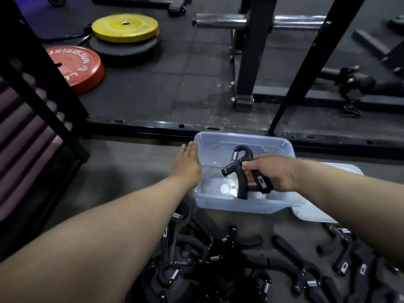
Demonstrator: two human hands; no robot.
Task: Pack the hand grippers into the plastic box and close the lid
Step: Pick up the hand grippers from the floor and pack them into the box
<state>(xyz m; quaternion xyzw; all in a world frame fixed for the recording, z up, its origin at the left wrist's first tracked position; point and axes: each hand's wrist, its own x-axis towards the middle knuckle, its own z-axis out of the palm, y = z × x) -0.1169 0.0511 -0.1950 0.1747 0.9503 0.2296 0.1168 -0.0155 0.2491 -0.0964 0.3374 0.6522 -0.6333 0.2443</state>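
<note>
A clear plastic box (pixel 271 143) stands open on the floor in front of me. My right hand (pixel 271 171) grips one handle of a black hand gripper (pixel 240 169) and holds it over the inside of the box. My left hand (pixel 188 162) lies flat, fingers straight, against the box's left wall. Several more black hand grippers (pixel 218 259) lie in a loose pile on the floor just in front of the box. The white lid (pixel 314 215) lies to the right of the box, partly hidden by my right forearm.
A black rack frame (pixel 251 62) with a floor rail (pixel 175 125) stands behind the box. Yellow (pixel 124 27) and red (pixel 74 66) weight plates lie on the floor at the far left. Purple padded rolls (pixel 26 138) fill a rack on the left.
</note>
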